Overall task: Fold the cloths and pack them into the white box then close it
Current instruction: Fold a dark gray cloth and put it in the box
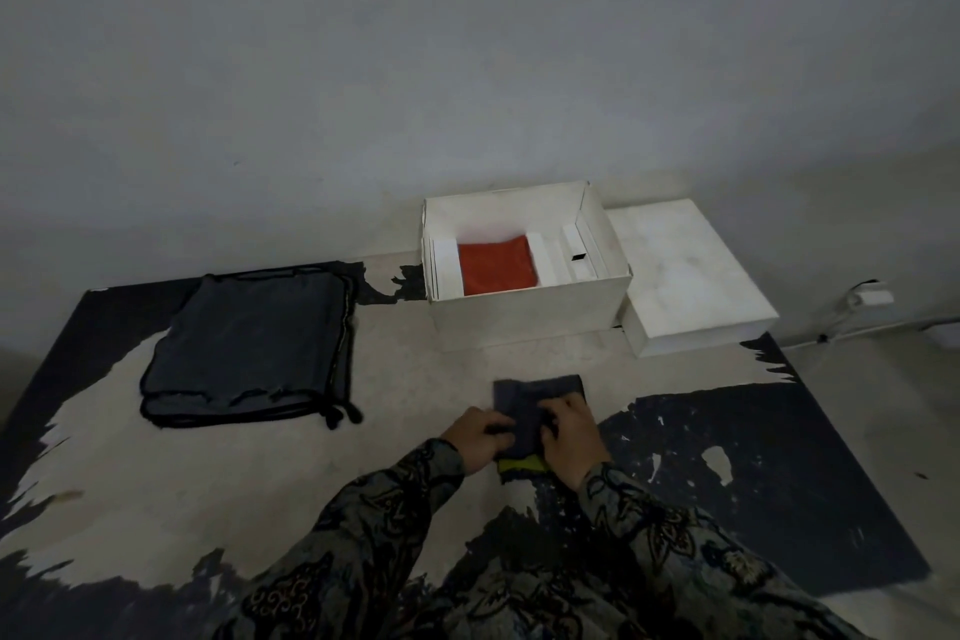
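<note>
A small dark cloth (535,395), folded into a narrow rectangle, lies on the table in front of me. My left hand (478,437) grips its left near edge and my right hand (569,431) presses and grips its right side. A yellow-green strip (522,465) shows at the near end between my hands. The white box (535,309) stands open behind the cloth, with a folded red cloth (497,263) inside. Its white lid (685,276) rests to the right of the box. A stack of dark grey cloths (249,343) with black edging lies at the left.
The table (208,473) has a worn top, pale with black patches. A grey wall rises right behind the box. A white plug with a cable (867,299) lies at the far right, beyond the table edge.
</note>
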